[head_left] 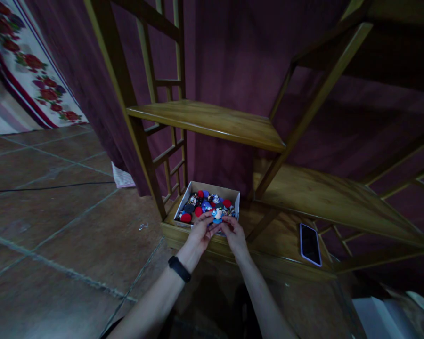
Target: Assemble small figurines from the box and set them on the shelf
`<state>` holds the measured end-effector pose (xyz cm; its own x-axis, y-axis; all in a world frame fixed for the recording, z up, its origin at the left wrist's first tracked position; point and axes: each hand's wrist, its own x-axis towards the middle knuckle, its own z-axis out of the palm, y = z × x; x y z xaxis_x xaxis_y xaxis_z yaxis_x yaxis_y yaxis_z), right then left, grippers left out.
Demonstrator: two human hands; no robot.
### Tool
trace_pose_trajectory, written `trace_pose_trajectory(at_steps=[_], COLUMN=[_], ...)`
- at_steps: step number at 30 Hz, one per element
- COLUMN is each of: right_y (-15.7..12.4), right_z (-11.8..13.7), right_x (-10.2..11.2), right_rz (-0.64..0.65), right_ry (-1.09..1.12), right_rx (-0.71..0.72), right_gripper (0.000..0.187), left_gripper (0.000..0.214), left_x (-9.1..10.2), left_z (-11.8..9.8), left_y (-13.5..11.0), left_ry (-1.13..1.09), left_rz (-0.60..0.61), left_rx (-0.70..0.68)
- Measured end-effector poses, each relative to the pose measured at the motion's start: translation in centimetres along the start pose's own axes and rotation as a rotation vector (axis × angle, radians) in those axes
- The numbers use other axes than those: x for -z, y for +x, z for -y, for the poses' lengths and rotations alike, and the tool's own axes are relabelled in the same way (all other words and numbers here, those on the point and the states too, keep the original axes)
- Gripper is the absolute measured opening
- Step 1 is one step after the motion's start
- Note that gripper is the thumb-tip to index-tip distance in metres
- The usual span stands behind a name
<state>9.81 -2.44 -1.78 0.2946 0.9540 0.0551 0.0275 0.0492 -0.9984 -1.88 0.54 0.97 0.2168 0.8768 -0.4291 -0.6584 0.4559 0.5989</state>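
Note:
A small open cardboard box (233, 194) sits on the lowest board of a wooden shelf unit (212, 120). It holds several small toy figures (202, 203) in red, blue and black. My left hand (199, 233) and my right hand (233, 234) meet at the box's near edge. Together their fingertips pinch one small blue and white figure (217, 215). A black band is on my left wrist.
A phone with a pale purple case (310, 244) lies face up on the bottom board, right of the box. A dark red curtain (229, 56) hangs behind the shelves. Brown floor tiles (56, 221) spread to the left, with a black cable and floral cloth (24, 70) farther off.

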Motion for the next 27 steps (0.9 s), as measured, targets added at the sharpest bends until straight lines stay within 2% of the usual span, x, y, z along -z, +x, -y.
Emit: trace_pose_trajectory(at_steps=[6, 13, 18, 23, 27], right_y=[0.1, 0.0, -0.1, -0.3, -0.2], right_z=[-0.1, 0.1, 0.3, 1.4, 1.9], right_x=[-0.2, -0.6, -0.5, -0.2, 0.0], right_rz=[-0.008, -0.008, 0.029, -0.065, -0.06], right_ry=[0.009, 0.1, 0.146, 0.199, 0.207], right_rx=[-0.022, -0.042, -0.081, -0.075, -0.076], right_gripper=[0.026, 0.027, 0.029, 0.028, 0.031], left_gripper=[0.025, 0.032, 0.032, 0.019, 0.014], left_x=[-0.3, -0.4, -0.5, 0.0, 0.2], left_z=[0.3, 0.1, -0.5, -0.8, -0.7], left_y=[-0.2, -0.5, -0.5, 0.1, 0.4], left_ry=[0.004, -0.024, -0.043, -0.067, -0.066], left_rz=[0.009, 0.028, 0.025, 0.011, 0.008], left_rx=[-0.104, -0.144, -0.112, -0.048, 0.018])
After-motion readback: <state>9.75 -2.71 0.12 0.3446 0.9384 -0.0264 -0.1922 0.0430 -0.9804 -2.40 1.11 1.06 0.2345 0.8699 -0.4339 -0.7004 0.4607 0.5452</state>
